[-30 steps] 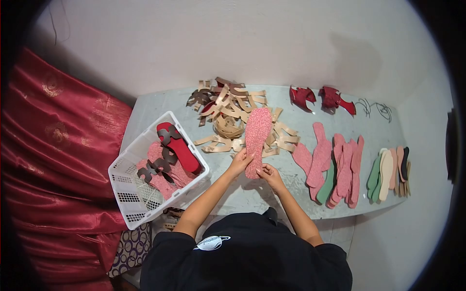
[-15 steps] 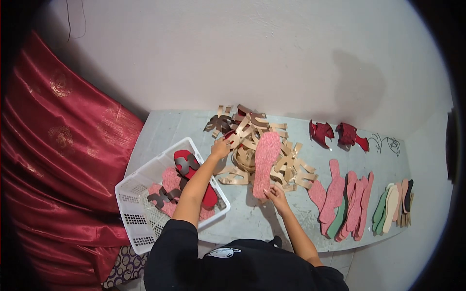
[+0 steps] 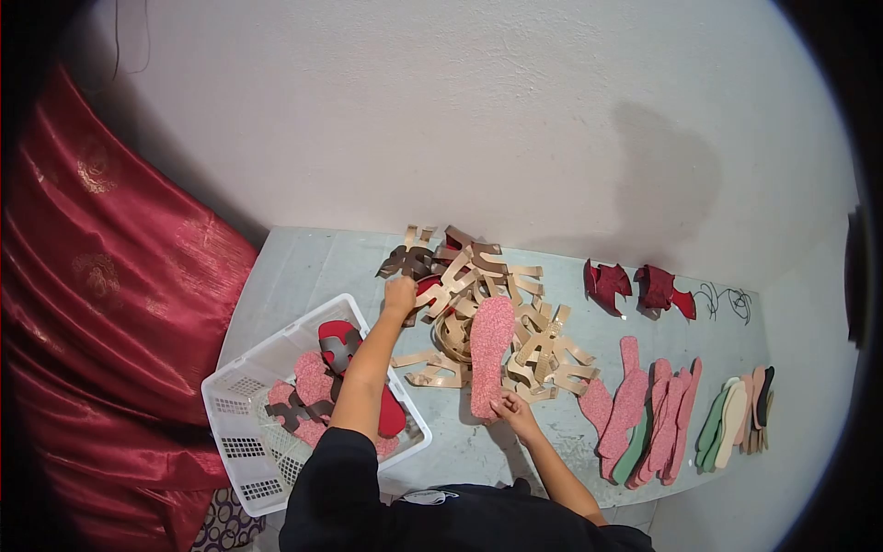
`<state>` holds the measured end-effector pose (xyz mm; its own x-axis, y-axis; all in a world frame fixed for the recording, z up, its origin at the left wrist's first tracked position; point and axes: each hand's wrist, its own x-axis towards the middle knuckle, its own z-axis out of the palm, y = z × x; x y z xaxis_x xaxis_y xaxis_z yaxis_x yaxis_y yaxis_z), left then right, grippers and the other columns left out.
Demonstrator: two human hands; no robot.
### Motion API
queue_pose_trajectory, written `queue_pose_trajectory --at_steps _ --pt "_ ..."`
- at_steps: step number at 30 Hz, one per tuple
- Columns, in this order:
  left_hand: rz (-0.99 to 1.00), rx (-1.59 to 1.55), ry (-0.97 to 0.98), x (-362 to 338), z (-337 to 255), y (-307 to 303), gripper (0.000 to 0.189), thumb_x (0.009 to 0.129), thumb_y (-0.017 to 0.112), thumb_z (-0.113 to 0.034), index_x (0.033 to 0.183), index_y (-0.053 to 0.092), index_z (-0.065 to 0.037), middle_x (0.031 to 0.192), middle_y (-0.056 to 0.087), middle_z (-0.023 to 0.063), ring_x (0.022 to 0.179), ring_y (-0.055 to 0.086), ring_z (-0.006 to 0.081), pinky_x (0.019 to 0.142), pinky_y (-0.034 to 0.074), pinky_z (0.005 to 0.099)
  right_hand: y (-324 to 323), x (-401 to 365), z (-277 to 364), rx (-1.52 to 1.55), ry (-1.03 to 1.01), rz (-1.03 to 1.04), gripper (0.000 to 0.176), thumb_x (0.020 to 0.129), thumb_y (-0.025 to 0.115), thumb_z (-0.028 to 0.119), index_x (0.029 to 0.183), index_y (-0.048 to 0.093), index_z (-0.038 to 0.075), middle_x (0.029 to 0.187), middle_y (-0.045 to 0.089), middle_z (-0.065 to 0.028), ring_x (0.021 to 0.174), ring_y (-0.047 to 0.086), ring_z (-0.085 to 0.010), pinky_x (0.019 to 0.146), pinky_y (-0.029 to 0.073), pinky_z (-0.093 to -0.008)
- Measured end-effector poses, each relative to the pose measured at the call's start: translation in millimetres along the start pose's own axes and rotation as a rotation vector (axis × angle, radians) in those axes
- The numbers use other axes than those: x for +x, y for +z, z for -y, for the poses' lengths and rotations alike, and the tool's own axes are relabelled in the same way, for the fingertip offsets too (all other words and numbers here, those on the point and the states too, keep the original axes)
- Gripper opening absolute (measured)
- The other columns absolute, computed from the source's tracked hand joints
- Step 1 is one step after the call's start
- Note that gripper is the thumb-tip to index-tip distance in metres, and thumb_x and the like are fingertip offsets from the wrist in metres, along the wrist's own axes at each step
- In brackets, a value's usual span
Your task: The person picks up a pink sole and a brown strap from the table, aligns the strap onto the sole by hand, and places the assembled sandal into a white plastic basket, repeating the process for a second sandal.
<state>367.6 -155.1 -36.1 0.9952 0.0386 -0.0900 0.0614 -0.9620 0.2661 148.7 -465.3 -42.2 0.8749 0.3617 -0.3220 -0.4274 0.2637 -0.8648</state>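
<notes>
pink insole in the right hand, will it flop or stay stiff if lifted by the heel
Probably stiff: the pink insole keeps a flat outline though it lies across the uneven strap pile, gripped only at its heel by the right hand. Likely light, being a thin sheet. Its grainy face should resist slipping.

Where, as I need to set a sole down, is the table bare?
Bare table lies far left, between the white basket and the strap pile. A smaller patch sits at the near edge, between basket and the right hand holding the pink sole. The sole rows on the right are crowded.
</notes>
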Motion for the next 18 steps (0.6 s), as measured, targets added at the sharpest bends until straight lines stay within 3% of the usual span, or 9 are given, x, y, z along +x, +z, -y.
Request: queue_pose_trajectory --at_steps 2,5,8,15,18 --pt "-0.322 0.064 0.186 11.8 3.4 -6.0 0.014 0.069 0.056 -0.012 0.078 0.067 -0.012 0.075 0.062 0.0106 0.067 0.061 0.0287 0.062 0.047 0.0418 1.7 1.4 1.7 0.01 0.001 -0.007 0.02 0.083 0.058 0.013 0.1 0.053 0.005 0.087 0.059 0.0001 0.076 0.054 -0.0058 0.068 0.043 -0.0193" --pt "-0.382 0.125 0.281 22.1 -4.1 -38.0 0.01 0.067 0.055 -0.008 0.071 0.063 -0.01 0.067 0.059 0.0122 0.059 0.059 0.0306 0.054 0.047 0.0415 -1.5 4.8 4.8 0.006 -0.006 -0.015 0.02 0.083 0.058 0.012 0.101 0.053 0.004 0.087 0.059 -0.0002 0.078 0.054 -0.0058 0.07 0.042 -0.0194" --pt "-0.406 0.156 0.375 19.9 -32.9 -82.2 0.005 0.067 0.054 -0.006 0.068 0.058 -0.008 0.068 0.059 0.0124 0.06 0.059 0.0305 0.055 0.047 0.0424 -1.6 5.6 6.4 0.032 -0.034 -0.062 0.02 0.083 0.058 0.013 0.1 0.053 0.004 0.087 0.059 -0.0003 0.078 0.054 -0.0059 0.069 0.043 -0.0196" --pt "-0.45 0.252 0.372 18.9 -91.0 -139.2 0.01 0.064 0.053 -0.001 0.073 0.054 -0.007 0.069 0.059 0.0114 0.065 0.06 0.0289 0.056 0.046 0.0394 -4.3 -3.1 3.8 0.063 -0.025 -0.13 0.021 0.083 0.058 0.013 0.101 0.053 0.004 0.088 0.058 -0.0003 0.077 0.054 -0.0063 0.069 0.044 -0.0201" --pt "-0.623 0.219 0.433 13.0 -106.1 -159.3 0.011 0.068 0.054 -0.004 0.077 0.056 -0.008 0.069 0.059 0.0116 0.062 0.058 0.0302 0.055 0.045 0.0414 -0.3 -5.4 6.3 0.08 -0.007 -0.111 0.02 0.083 0.058 0.01 0.101 0.052 0.003 0.088 0.058 -0.001 0.077 0.054 -0.0067 0.068 0.044 -0.0202"
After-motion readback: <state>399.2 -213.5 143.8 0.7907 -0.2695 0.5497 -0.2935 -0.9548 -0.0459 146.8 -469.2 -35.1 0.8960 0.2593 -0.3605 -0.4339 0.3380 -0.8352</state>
